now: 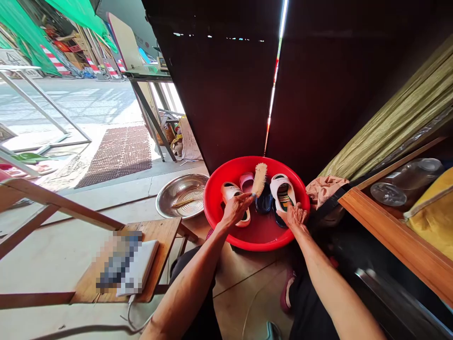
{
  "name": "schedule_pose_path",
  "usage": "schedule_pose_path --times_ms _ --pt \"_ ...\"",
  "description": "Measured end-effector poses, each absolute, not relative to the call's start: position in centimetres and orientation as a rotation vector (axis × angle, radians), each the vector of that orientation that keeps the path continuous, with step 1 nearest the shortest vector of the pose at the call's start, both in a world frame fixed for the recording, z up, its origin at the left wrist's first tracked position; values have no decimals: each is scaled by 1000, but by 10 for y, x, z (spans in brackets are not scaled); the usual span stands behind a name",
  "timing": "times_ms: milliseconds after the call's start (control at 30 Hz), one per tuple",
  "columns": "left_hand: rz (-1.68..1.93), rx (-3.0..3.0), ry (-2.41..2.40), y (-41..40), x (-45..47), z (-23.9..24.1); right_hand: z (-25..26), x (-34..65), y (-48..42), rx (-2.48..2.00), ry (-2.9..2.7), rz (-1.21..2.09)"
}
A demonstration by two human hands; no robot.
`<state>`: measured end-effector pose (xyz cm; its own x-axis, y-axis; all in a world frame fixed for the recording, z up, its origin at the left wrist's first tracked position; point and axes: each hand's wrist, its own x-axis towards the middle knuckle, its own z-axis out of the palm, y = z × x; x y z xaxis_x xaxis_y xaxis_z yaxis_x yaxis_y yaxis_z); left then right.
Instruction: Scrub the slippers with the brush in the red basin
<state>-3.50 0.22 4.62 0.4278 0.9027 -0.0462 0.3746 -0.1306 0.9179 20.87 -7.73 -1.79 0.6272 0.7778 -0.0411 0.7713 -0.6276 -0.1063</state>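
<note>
A scrubbing brush (260, 179) angles upward from the left hand (236, 210), fingers closed around its handle. Its bristled head sits just beside a white slipper (282, 193), whose edge the right hand (295, 217) grasps with fingers together, inside a red plastic basin (212, 189).

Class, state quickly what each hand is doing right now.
Left hand: closed, holding a pale-bristled scrub brush.
Right hand: closed, gripping a white plastic slipper.
</note>
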Motion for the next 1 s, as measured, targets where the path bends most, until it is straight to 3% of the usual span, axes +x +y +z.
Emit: schedule_pose_path --times_ms 467,600,767,1000 --pt "634 1819 1325 14 -62 63 -18 214 -90 -2758 -1348 -171" --pt "667 1771 1317 16 -63 65 -18 191 -87 -2469 -1486 -218" --pt "777 1682 1281 22 -59 64 -31 118 -62 -2171 -1813 326" --pt "827 1639 1266 26 -49 59 -60 87 -8 -2295 -990 1248"
